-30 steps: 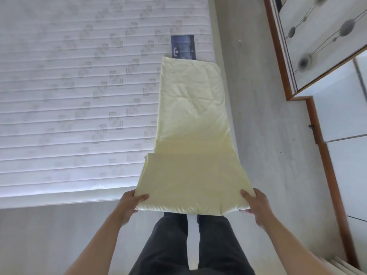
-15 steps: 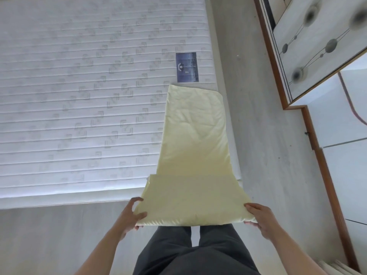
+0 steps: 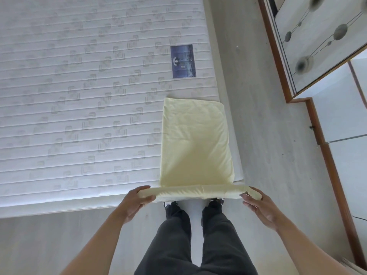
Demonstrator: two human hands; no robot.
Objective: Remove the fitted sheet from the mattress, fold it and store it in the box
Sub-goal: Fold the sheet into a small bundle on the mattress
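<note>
Both hands, left hand [image 3: 137,203] and right hand [image 3: 258,207], pinch the pale yellow fitted sheet [image 3: 195,143] at the mattress [image 3: 79,96] corner, below its unreadable dark blue label [image 3: 183,61], wardrobe [image 3: 317,46] beyond.

- The room is bright with soft daylight.
- The near edge of the mattress [image 3: 59,203] glows bluish white.
- Straight lines bend near the edges.
- The cabinet door [image 3: 321,36] at far right looks blurry.
</note>
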